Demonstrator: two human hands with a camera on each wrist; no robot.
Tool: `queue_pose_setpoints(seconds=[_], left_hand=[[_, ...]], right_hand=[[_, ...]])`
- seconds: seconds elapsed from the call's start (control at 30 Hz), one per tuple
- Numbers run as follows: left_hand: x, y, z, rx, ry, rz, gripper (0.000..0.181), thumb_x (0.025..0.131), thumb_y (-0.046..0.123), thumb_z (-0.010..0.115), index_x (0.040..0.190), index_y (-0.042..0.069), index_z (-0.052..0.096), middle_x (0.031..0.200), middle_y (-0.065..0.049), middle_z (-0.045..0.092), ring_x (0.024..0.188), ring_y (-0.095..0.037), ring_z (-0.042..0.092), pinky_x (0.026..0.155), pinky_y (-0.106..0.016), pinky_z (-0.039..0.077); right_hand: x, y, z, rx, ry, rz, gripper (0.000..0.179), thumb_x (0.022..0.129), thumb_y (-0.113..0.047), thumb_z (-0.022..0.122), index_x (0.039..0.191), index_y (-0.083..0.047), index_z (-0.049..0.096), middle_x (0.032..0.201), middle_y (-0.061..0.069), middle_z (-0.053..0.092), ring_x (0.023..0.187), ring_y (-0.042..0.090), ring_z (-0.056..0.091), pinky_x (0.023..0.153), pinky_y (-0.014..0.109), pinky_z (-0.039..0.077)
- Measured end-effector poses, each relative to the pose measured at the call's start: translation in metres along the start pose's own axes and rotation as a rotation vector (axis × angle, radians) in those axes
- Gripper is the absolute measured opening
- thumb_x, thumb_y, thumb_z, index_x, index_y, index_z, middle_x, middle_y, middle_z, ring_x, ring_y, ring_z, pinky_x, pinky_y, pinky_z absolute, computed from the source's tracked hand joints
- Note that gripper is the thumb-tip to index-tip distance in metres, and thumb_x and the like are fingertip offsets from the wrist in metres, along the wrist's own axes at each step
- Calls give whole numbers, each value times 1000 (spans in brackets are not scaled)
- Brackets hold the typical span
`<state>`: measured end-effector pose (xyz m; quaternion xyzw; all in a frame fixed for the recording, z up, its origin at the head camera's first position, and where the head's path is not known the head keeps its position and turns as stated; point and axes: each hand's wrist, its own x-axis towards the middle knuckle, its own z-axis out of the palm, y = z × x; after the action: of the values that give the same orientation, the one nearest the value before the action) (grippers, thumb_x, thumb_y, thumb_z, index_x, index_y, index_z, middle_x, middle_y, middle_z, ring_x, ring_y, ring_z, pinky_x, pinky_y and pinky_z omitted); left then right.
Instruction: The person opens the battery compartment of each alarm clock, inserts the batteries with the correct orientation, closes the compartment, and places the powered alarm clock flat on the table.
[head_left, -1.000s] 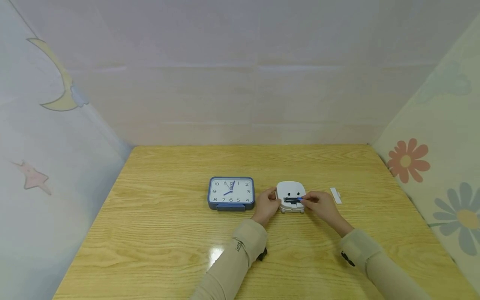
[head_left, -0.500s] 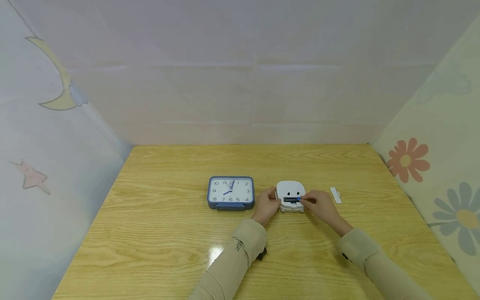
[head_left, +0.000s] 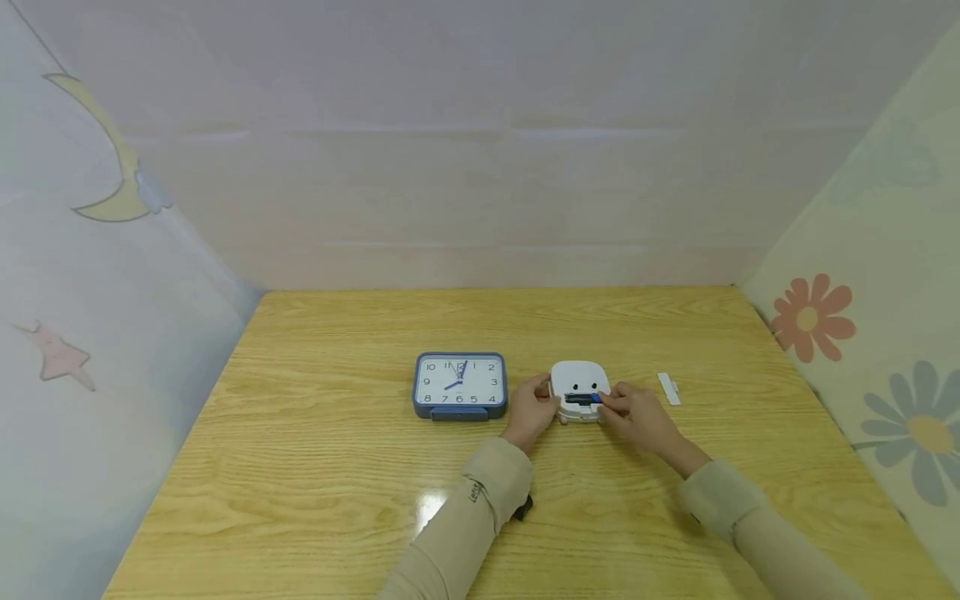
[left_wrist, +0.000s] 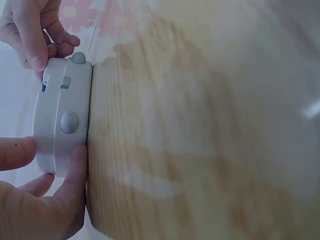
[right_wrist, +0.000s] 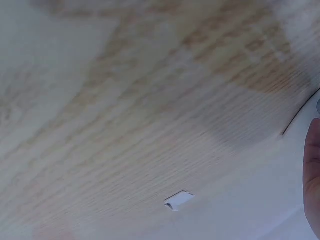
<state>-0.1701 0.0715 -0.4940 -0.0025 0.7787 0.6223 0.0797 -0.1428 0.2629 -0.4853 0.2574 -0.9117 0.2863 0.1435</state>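
A small white rounded device (head_left: 577,372), perhaps a clock, lies with its back up on the table, its battery compartment uncovered. Two dark knobs sit above that slot, and small round feet show along its near edge. My left hand (head_left: 529,413) grips its left side, thumb and fingers around the edge, as the left wrist view also shows. At the slot's right end, my right hand (head_left: 637,418) pinches the blue end of a battery (head_left: 596,398); the fingers partly hide it. In the right wrist view only part of the right hand (right_wrist: 312,175) appears.
The white battery cover (head_left: 669,389) lies on the wooden table (head_left: 315,467), right of the device. A blue rectangular alarm clock (head_left: 460,382) stands to the left, close to the left hand. Patterned walls enclose the table's back and sides.
My right fingers have shifted slightly at the slot's right end, and the battery's blue end sits lower there. The left hand keeps its grip on the device.
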Motion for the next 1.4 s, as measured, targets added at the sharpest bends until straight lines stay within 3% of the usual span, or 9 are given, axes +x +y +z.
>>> queue_pose_setpoints(seconds=[0.37,0.5,0.67,0.83,1.0,1.2,1.4], left_hand=[[2,-1,-3,32,32,18,45,79,-1,65,123,-1,55,88,-7,59,78,-14,58,66,-21,49],[2,0,-4,25,39,16,45,79,-2,65,122,-1,56,87,-7,59,78,-14,58,66,-21,49],[2,1,-2,5,18,-12,45,80,-1,65,123,1,55,88,-6,58,78,-13,58,66,-21,49],[2,1,1,-3,34,-5,44,78,-3,66,121,0,57,86,-7,58,76,-12,57,65,-20,49],[3,0,2,-17,36,-7,44,77,-5,66,120,0,58,87,-8,59,75,-11,57,64,-20,48],[5,-3,2,-24,25,-3,44,77,-4,65,121,1,58,87,-7,59,75,-11,57,64,-20,48],[5,-5,2,-34,24,1,45,77,-4,65,120,0,58,86,-6,58,75,-11,58,64,-20,48]], right_hand=[[6,4,5,-71,24,-160,26,66,1,76,87,14,68,71,1,50,55,1,38,43,16,35],[7,3,4,-59,26,-151,25,68,1,75,88,14,68,71,2,51,56,1,39,44,17,35],[5,2,1,59,-11,79,17,78,1,67,93,9,69,72,0,55,57,2,40,48,20,38],[9,2,-3,121,-28,305,9,80,-7,69,85,-2,73,74,3,64,63,9,55,54,22,46],[12,1,-9,332,-76,518,15,82,-12,67,88,1,71,81,11,67,68,18,62,59,26,51],[17,4,-13,517,-127,638,25,87,-7,61,102,14,57,76,12,64,65,22,62,59,34,53],[22,7,-13,681,-196,752,52,88,-5,59,127,19,34,71,6,63,61,15,62,62,33,54]])
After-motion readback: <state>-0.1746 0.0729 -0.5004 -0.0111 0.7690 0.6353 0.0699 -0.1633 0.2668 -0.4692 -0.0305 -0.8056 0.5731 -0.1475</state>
